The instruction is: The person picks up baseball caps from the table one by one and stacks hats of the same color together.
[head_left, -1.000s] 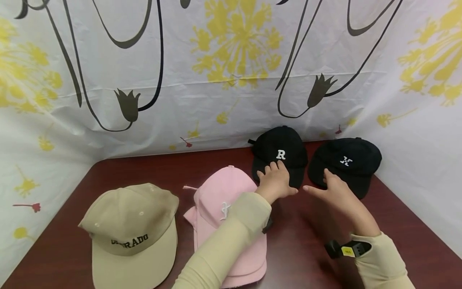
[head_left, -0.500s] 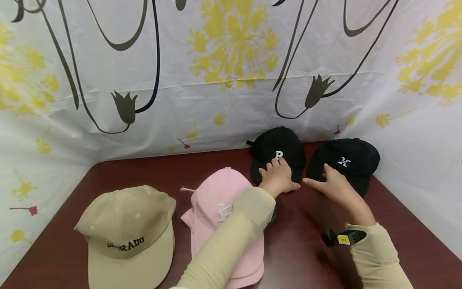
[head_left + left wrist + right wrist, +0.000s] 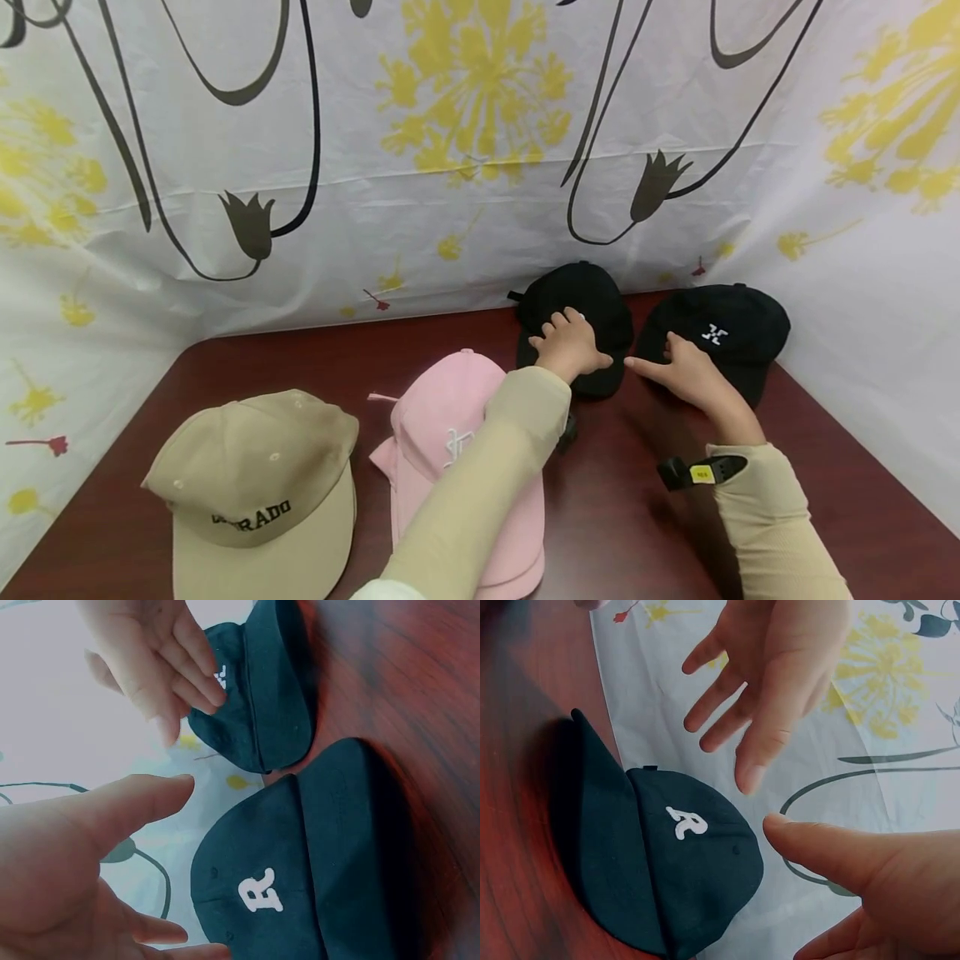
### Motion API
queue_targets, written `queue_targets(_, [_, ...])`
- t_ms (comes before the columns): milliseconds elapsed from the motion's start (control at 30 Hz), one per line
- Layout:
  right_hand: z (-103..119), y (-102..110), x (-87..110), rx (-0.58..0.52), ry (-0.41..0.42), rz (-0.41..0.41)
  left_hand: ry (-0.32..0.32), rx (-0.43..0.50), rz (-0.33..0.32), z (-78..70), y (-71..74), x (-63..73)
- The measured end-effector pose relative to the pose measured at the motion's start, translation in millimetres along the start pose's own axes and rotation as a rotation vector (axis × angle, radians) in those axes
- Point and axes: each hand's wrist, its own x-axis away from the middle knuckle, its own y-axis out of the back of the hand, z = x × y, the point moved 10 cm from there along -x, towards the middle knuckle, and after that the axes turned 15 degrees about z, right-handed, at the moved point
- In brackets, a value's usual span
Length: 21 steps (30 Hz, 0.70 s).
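Note:
Near the back of the table a black cap with a white R [image 3: 261,891] sits with its brim toward me. My left hand [image 3: 570,343] is above and in front of it, fingers spread, covering the letter in the head view. In the left wrist view a gap shows between this hand and the cap. To the right, a second black cap with a white X-like mark [image 3: 750,321] stands on the table. My right hand [image 3: 693,375] hovers in front of it, thumb stretched toward the left thumb. Neither hand holds anything.
A pink cap [image 3: 431,417], apparently stacked on another pink one, lies under my left forearm. At the left is a beige cap with dark lettering [image 3: 255,467]. A patterned white cloth [image 3: 337,250] hangs behind and beside the dark red table [image 3: 600,517].
Both hands have shifted slightly up and left in the head view, the left one further over the R cap. The view itself has drifted a little. All caps stay in place.

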Motion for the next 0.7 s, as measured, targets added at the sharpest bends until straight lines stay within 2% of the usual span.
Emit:
queue_targets(100, [-1.0, 1.7, -6.9, -0.013, -0.004, 0.000, 0.003, 0.013, -0.003, -2.4, 1.6, -3.5])
queue_targets(267, [-1.0, -2.0, -23.0, -0.044, -0.005, 0.011, 0.032, 0.051, -0.006, 1.7, 0.1, -13.1])
queue_targets(500, [-5.3, -6.9, -40.0, -0.058, -0.003, 0.000, 0.076, 0.158, -0.007, 13.7, -4.9, -29.2])
queue_targets(700, [-19.7, -12.4, -49.0, -0.098, -0.032, -0.002, 0.108, 0.237, -0.032, 24.3, -8.5, -41.8])
